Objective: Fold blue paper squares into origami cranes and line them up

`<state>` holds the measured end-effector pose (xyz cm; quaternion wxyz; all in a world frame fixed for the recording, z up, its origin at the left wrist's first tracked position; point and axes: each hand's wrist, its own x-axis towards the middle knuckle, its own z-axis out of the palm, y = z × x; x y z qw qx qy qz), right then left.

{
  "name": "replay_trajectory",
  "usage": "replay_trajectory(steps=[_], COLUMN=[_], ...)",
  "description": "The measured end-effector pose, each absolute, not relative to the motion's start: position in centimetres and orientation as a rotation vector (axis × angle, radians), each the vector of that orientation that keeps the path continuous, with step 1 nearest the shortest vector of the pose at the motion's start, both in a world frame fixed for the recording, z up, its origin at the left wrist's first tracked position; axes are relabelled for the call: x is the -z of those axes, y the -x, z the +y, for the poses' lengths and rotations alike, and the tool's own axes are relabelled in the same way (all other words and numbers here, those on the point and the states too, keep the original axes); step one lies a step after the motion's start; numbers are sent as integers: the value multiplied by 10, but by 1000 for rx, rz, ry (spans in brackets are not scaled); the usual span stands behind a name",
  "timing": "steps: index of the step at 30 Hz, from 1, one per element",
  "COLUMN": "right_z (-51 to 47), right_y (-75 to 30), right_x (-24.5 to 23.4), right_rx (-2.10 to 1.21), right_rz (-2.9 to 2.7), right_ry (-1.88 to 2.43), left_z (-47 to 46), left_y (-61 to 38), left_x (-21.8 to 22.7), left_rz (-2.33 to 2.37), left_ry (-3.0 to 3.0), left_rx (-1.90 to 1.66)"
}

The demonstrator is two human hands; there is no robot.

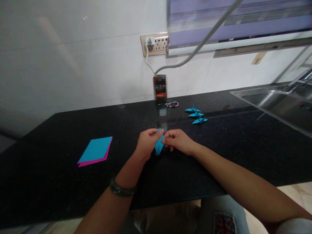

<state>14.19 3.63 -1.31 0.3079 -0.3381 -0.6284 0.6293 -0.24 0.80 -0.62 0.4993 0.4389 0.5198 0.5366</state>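
Note:
A small folded piece of blue paper [159, 145] is held over the black countertop [48, 182], pinched from both sides. My left hand [146, 143] grips its left edge with thumb and fingers closed. My right hand [177, 141] pinches its upper right edge, fingers curled. The paper's lower point sticks out below the hands. A dark band sits on my left wrist.
A stack of blue and pink paper sheets [96, 151] lies to the left. Three finished blue paper cranes [196, 115] stand behind on the right, near a bead bracelet [172, 104] and a phone [160, 87] propped against the wall. A steel sink [280, 100] is at the far right.

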Motion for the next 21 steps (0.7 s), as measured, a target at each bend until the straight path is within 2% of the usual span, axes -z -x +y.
replay_trajectory(steps=[5,9,16,21], right_z=[38,39,44,49], right_y=[-140,-141,-150,-155], right_x=[16,15,-3,-20], right_rx=[-1680,-1614,-745,-287], right_rz=[-1322,-1454,-1803,-2320], right_ry=[878,861,904,636], left_z=[8,8,9,11], left_y=[4,6,11,19], left_x=[5,5,0,1], left_rz=[1167,1127,1137,1085], left_ry=[-985,-945,-853,-915], left_rx=[-1233,-1230,-1176,-1053])
